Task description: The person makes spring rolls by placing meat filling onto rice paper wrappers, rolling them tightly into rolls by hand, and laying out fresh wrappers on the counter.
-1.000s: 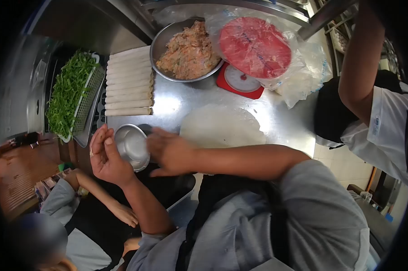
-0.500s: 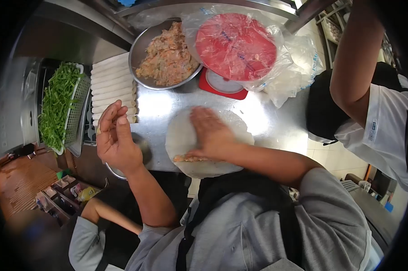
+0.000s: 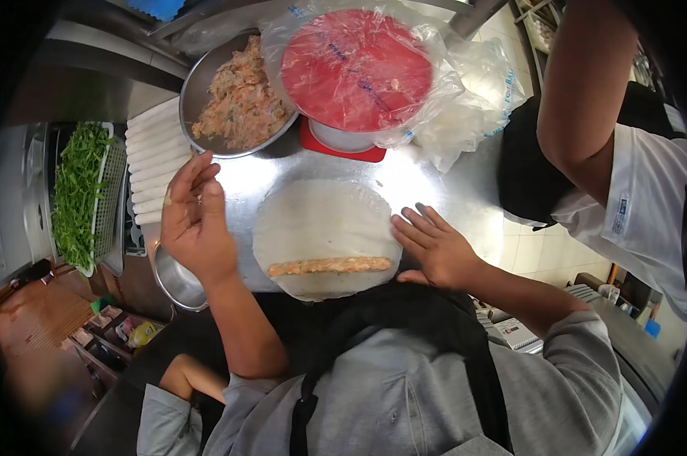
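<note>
A round, thin, whitish wrapper (image 3: 324, 220) lies flat on the steel table. A straight strip of orange-flecked minced filling (image 3: 330, 266) runs across its lower part. My right hand (image 3: 438, 251) rests at the wrapper's right edge, fingers spread and holding nothing. To the left of the wrapper, my left hand (image 3: 199, 228) is raised, its fingers loosely bent and the thumb apart. I see nothing gripped in it, though part of its palm is hidden. Just beyond that hand, several white rolls (image 3: 157, 152) lie side by side in a stack.
A steel bowl of filling (image 3: 241, 99) stands at the back, beside a red, plastic-covered round item (image 3: 359, 68) above a red scale (image 3: 343, 144). Left are a basket of cut greens (image 3: 81, 190) and an empty-looking metal bowl (image 3: 180, 277). Another person's arm (image 3: 587, 99) is at right.
My right hand has moved off the filling strip to the wrapper's right edge, uncovering a longer, even strip. My left hand stays raised in about the same pose. The camera view has shifted slightly.
</note>
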Tool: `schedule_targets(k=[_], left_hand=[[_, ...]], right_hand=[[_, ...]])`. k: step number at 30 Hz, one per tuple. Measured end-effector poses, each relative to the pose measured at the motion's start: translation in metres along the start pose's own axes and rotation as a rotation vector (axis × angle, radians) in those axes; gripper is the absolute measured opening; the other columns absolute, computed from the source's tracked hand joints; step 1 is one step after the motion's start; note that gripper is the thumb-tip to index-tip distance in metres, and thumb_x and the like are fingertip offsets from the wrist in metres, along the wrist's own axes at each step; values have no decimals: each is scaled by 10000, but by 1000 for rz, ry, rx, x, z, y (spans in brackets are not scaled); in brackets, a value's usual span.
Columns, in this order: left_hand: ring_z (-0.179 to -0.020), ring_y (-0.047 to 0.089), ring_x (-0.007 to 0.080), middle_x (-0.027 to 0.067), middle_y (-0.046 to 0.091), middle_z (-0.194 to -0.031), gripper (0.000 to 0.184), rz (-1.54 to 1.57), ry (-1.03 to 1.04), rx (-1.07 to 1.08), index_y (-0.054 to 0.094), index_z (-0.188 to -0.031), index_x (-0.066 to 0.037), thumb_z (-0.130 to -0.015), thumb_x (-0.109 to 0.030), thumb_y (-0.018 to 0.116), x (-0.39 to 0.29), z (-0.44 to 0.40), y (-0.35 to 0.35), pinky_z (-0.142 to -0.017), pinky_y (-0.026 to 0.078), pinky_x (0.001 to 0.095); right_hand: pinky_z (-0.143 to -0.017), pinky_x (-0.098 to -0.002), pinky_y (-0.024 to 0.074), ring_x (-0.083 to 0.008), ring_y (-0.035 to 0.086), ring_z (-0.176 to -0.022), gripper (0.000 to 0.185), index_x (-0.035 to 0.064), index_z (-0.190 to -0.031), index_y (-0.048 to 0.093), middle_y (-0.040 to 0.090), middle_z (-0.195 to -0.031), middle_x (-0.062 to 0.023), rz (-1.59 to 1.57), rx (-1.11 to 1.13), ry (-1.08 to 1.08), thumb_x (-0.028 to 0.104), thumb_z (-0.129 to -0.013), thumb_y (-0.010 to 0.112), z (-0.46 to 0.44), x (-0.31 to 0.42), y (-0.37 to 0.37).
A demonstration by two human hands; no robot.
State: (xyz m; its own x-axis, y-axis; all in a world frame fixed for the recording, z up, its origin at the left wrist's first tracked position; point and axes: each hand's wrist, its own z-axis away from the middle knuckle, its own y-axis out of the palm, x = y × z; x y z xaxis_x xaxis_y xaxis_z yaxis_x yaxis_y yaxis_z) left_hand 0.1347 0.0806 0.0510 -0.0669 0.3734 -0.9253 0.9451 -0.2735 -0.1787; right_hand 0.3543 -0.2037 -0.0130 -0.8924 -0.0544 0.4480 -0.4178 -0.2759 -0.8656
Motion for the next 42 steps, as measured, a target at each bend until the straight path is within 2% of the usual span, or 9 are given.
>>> schedule_targets(k=[7,12,14,18,23,26,36,39,42], left_hand=[[-1053,684,216,179,709,-1213,309,50,-21,5,640,-1253,81,-951,23,664,0,9,25,-949,539,325],[-1024,686,210,168,714,-1202,296,-2,-68,-68,662,-1221,76,-928,39,690,-9,15,21,-918,536,318],[-1008,691,203,165,717,-1200,280,-26,-101,-72,673,-1199,76,-921,45,694,-11,17,26,-896,535,306],[-1049,696,212,179,717,-1188,302,-182,-7,-24,647,-1251,81,-958,14,666,-39,20,11,-941,541,306],[-1039,706,223,194,719,-1182,292,-228,-84,-338,639,-1238,100,-969,-10,667,-64,40,-6,-963,547,332],[-1039,706,214,176,722,-1177,295,-288,-48,-249,641,-1242,91,-962,3,673,-74,60,-12,-962,544,332],[-1045,680,188,154,717,-1187,278,-252,-105,-263,659,-1231,69,-956,30,668,-44,87,-88,-947,528,320],[-1044,680,194,156,715,-1185,269,-219,-79,-257,662,-1226,70,-959,31,662,-23,68,-121,-951,528,319],[-1041,675,182,126,719,-1172,266,-119,-45,-166,675,-1210,60,-944,41,665,-11,43,-136,-948,525,311]], right_hand=[[-1261,-505,218,-321,328,-1521,832,-36,-1472,472,393,-1608,-183,-83,-47,-104,576,-929,622,-20,-8,5],[-1257,-507,235,-325,398,-1483,755,-42,-1396,553,486,-1541,-185,-31,20,-118,544,-929,639,2,-15,-7],[-1250,-519,249,-345,445,-1449,705,-43,-1328,614,561,-1467,-190,-85,-167,-173,520,-908,673,-21,-12,-4],[-1252,-522,243,-344,452,-1443,730,-75,-1297,634,587,-1431,-209,-101,-162,-227,542,-907,664,-28,-19,6],[-1269,-515,174,-340,369,-1493,897,-105,-1390,541,473,-1530,-248,24,-237,-117,631,-884,628,-66,-3,10],[-1275,-499,155,-342,330,-1512,948,-111,-1426,496,420,-1568,-254,-72,-88,-259,663,-887,596,-105,13,21],[-1294,-435,56,-314,160,-1579,1005,-68,-1566,312,242,-1674,-218,108,83,-193,742,-973,363,-188,98,31],[-1292,-439,55,-311,154,-1581,1002,-74,-1566,305,236,-1676,-221,74,192,-298,734,-977,364,-201,118,34],[-1287,-477,83,-335,201,-1568,1017,-95,-1534,352,283,-1646,-253,110,35,-157,739,-956,422,-213,114,41]])
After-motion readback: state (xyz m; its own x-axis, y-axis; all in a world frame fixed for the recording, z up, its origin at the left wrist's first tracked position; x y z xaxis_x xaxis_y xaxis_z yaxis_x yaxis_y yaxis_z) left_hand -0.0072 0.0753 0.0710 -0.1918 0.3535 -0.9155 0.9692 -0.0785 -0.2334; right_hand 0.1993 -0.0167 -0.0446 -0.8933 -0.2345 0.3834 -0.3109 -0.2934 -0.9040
